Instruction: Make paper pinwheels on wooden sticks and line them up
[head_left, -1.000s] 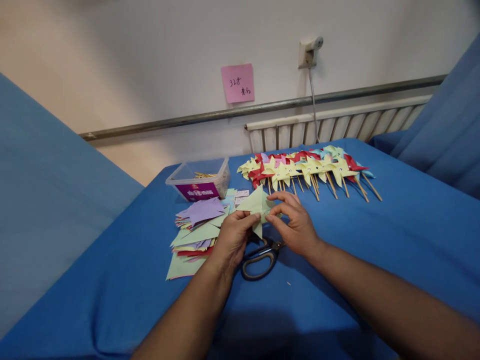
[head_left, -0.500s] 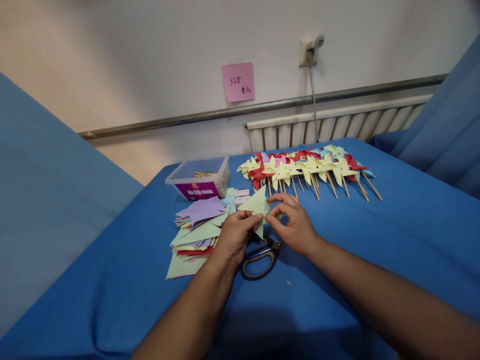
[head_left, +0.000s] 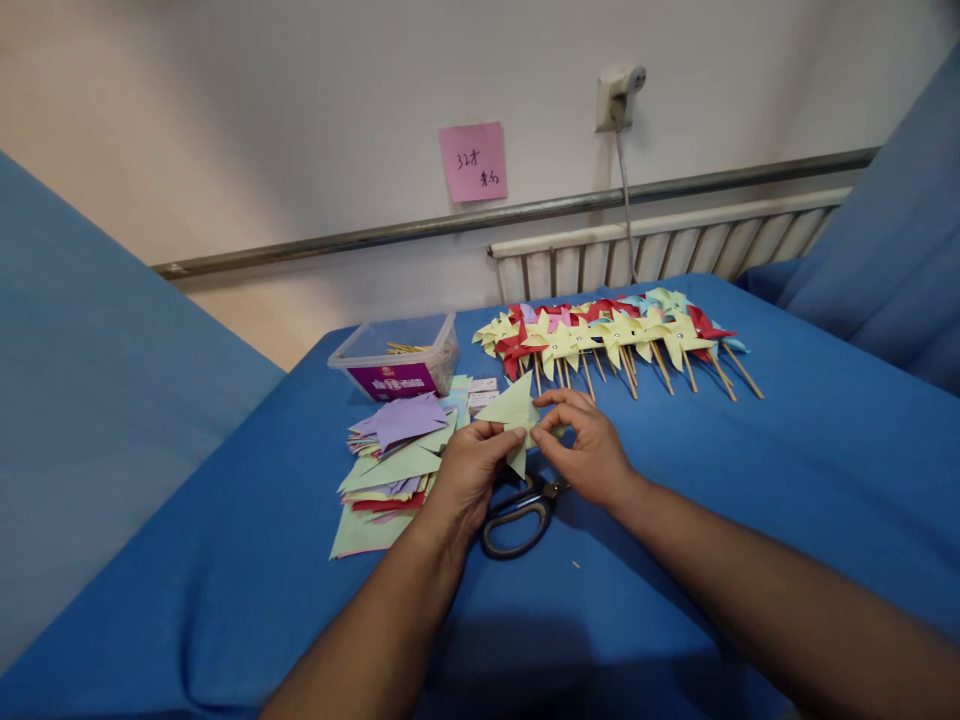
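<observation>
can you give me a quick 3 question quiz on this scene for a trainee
1. True or false: both hands pinch the same pale green paper piece.
2. What lies on the blue cloth just below the hands: A scissors, B a stapler, C a glue stick?
3. Which side of the left hand is the stack of cut papers on?

Key: 1 true. 2 A, the scissors. 3 its left; the right hand is on the other side.

Both bare forearms rise from the lower edge toward the frame's centre. The left hand point(head_left: 466, 478) and right hand point(head_left: 591, 450) meet there, knuckles up, thumbs and forefingers pinched close together, remaining fingers point(head_left: 570, 402) loosely curled.
</observation>
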